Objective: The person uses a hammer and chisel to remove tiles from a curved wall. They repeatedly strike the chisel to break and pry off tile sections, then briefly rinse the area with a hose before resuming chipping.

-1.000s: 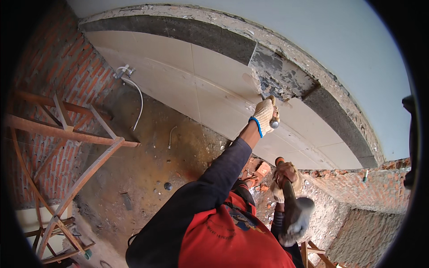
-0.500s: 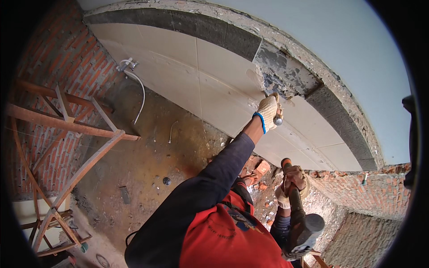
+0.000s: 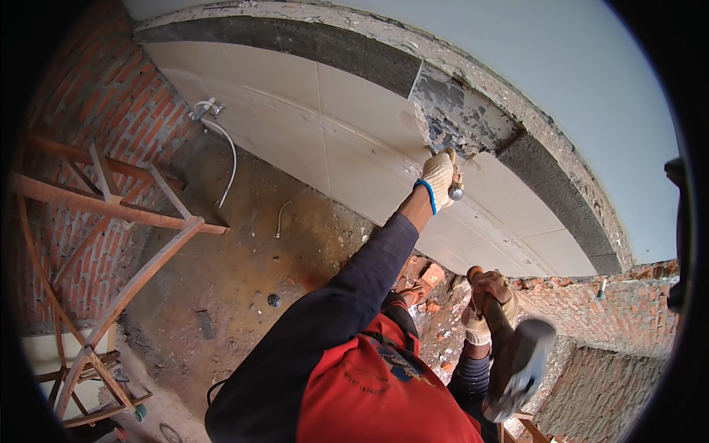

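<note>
My left hand (image 3: 437, 179), in a cream knit glove with a blue cuff, is closed around a metal chisel. The chisel's round struck end (image 3: 456, 194) sticks out below the fist; its tip is hidden against the wall. Just above the fist lies a broken patch of bare grey mortar (image 3: 447, 131) at the edge of the beige wall tiles (image 3: 384, 140). Lower right, my right hand (image 3: 480, 321), also gloved, grips a hammer (image 3: 517, 373) by its dark handle with an orange end. The hammer's heavy head is blurred and stands apart from the chisel.
Dark grey border tiles (image 3: 325, 40) curve along the tiled wall's top. A tap with a white hose (image 3: 229, 159) hangs at the far left. Wooden trestles (image 3: 111, 207) stand at left. Broken bricks (image 3: 430, 275) and rubble lie on the wet, dirty floor (image 3: 244, 273).
The hammer head has swung slightly up and to the right, with the right hand still round its handle. My left hand keeps the chisel at the broken patch; the whole view has shifted slightly.
</note>
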`<state>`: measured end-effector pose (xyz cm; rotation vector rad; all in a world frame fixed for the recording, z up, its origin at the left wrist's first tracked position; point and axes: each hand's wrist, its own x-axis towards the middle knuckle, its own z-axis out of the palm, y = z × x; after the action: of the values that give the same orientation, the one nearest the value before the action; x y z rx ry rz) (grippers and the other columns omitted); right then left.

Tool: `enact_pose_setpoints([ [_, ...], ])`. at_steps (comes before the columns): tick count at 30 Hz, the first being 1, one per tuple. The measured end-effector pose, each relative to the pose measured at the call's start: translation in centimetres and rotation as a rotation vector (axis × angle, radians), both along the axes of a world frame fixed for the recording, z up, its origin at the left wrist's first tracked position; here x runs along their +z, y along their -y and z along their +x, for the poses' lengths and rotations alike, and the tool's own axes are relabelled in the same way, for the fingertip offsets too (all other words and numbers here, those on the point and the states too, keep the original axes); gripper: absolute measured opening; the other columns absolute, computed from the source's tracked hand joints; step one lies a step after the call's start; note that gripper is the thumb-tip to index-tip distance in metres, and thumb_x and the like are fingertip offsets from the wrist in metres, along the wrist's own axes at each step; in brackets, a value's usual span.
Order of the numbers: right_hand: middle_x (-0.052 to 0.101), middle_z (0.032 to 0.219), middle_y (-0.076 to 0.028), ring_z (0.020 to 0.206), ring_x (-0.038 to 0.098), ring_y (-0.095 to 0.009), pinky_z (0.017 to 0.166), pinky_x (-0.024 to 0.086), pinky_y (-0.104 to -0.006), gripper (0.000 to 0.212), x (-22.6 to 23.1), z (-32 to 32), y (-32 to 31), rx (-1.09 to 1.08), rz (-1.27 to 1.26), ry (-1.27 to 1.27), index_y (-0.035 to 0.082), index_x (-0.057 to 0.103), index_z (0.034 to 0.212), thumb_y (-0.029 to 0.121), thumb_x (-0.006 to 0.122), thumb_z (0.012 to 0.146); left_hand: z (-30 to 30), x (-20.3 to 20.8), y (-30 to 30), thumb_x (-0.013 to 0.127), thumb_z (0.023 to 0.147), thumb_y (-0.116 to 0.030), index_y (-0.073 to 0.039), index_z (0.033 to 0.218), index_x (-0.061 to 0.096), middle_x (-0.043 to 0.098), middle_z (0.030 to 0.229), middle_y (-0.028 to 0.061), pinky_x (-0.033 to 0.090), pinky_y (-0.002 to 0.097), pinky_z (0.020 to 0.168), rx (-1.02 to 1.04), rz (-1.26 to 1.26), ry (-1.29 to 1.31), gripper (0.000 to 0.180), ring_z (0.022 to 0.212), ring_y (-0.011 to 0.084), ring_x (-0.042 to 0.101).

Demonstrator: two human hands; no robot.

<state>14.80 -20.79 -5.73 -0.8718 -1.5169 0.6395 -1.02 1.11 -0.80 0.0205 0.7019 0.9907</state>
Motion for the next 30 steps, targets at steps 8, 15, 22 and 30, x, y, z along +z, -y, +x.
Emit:
enact_pose_setpoints([
  [8, 0.059, 0.062, -0.009, 0.058, 0.057, -0.018, 0.053, 0.044, -0.033, 0.008, -1.1, -4.1, -1.7, -0.338, -0.251, 0.421, -0.001, 0.058, 0.075, 0.003, 0.059, 0.068, 0.2, -0.4, -0.1, 0.04, 0.089, -0.018, -0.017, 0.065, 0.044, 0.037, 0.049, -0.0009, 0.031, 0.0283, 0.038, -0.011, 0.112, -0.011, 0.025, 0.038, 0.0117, 0.036],
  [15, 0.054, 0.081, -0.009, 0.071, 0.051, -0.019, 0.063, 0.043, -0.032, 0.016, 5.1, -2.8, 1.6, -0.124, -0.014, 0.089, 0.005, 0.053, 0.091, 0.009, 0.059, 0.077, 0.2, 0.2, -0.4, 0.037, 0.09, -0.013, -0.017, 0.076, 0.046, 0.037, 0.051, -0.0019, 0.03, 0.0238, 0.037, 0.007, 0.019, 0.012, 0.017, 0.039, 0.0095, 0.033],
  [22, 0.057, 0.067, -0.008, 0.061, 0.055, -0.023, 0.056, 0.044, -0.0312, 0.011, 2.2, -3.7, -3.0, -0.33, 0.067, 0.528, 0.003, 0.054, 0.073, 0.01, 0.062, 0.073, 0.3, -0.7, -0.9, 0.037, 0.09, -0.01, -0.016, 0.084, 0.047, 0.035, 0.05, -0.0012, 0.03, 0.0262, 0.037, 0.016, 0.042, 0.005, 0.014, 0.039, 0.0109, 0.035],
  [30, 0.054, 0.082, -0.006, 0.066, 0.049, -0.014, 0.058, 0.042, -0.0265, 0.021, 1.3, -2.7, 0.5, -0.279, -0.343, 0.234, 0.003, 0.051, 0.092, 0.001, 0.059, 0.073, 1.3, -1.4, -1.6, 0.037, 0.088, -0.014, -0.019, 0.066, 0.045, 0.032, 0.048, -0.0001, 0.029, 0.0291, 0.036, 0.063, -0.057, 0.113, 0.024, 0.038, 0.0122, 0.034],
])
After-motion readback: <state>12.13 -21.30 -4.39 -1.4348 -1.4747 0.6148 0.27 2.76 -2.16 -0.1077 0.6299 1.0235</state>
